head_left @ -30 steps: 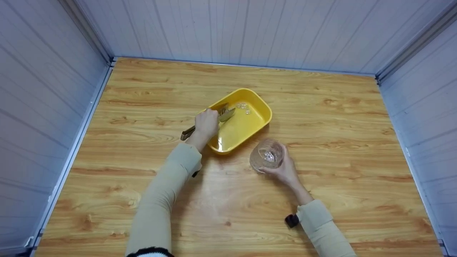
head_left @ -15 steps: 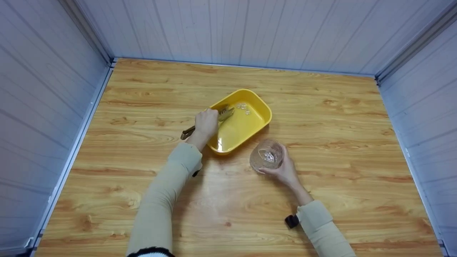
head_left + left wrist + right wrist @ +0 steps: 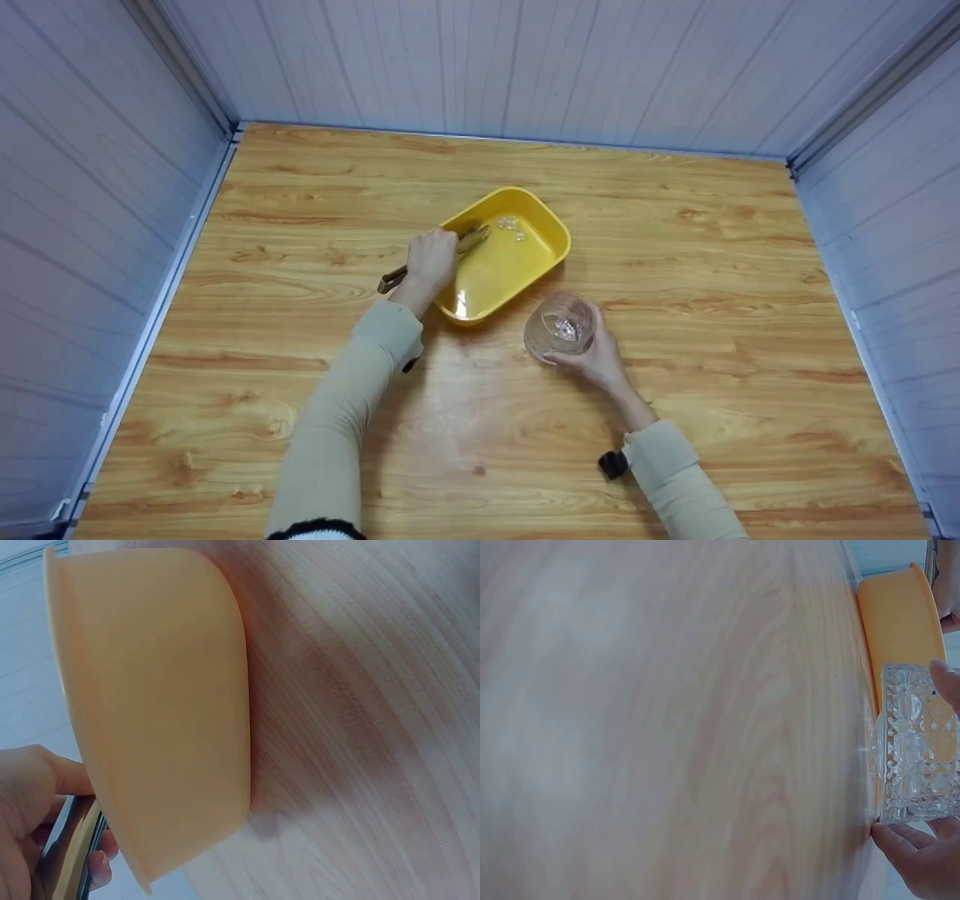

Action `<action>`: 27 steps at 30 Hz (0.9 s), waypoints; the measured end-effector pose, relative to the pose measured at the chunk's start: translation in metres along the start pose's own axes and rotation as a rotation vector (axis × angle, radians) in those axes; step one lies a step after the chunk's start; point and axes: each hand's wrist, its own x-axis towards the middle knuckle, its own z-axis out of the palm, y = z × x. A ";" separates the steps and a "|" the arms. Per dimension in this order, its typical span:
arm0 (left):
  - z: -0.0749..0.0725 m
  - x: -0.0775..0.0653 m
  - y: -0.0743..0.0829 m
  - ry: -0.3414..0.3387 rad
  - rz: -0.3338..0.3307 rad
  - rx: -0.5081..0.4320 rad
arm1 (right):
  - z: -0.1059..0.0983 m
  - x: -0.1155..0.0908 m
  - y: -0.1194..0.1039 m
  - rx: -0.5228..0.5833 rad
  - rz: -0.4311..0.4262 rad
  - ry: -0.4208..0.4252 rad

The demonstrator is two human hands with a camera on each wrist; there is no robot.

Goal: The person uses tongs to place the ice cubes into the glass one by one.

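Note:
My left hand [image 3: 433, 259] grips metal tongs [image 3: 474, 239] over the left rim of a yellow plastic tub [image 3: 502, 274]. The tongs reach down into it, their tips just left of several small clear cubes [image 3: 510, 223] on its floor. In the left wrist view, fingers curl round the tongs' handle [image 3: 71, 847] beside the tub's outer wall [image 3: 165, 705]. To the tub's lower right, my right hand [image 3: 602, 356] holds a clear patterned glass [image 3: 541, 330] with thumb and fingers on opposite sides. Something clear shows at the bottom of the glass, which stands upright on the table.
A wood-grain table [image 3: 300, 225] carries everything. Pale panel walls [image 3: 480, 67] enclose it at the back and both sides. A small black device [image 3: 613, 464] is strapped by the right cuff.
The tongs' tips have shifted slightly up and left inside the tub, and the left hand has moved a touch left. The right hand and glass have stayed put.

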 end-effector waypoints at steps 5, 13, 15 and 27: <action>0.001 -0.001 -0.002 0.028 0.014 0.005 | 0.002 0.005 0.024 -0.011 0.020 -0.013; 0.000 -0.005 -0.005 0.049 0.023 -0.025 | 0.004 0.009 0.039 0.003 0.004 -0.004; -0.001 -0.006 -0.005 0.062 0.025 -0.033 | 0.004 0.009 0.039 0.003 -0.003 0.000; -0.005 -0.014 -0.003 0.072 0.006 -0.080 | 0.000 0.002 0.010 0.003 0.003 -0.003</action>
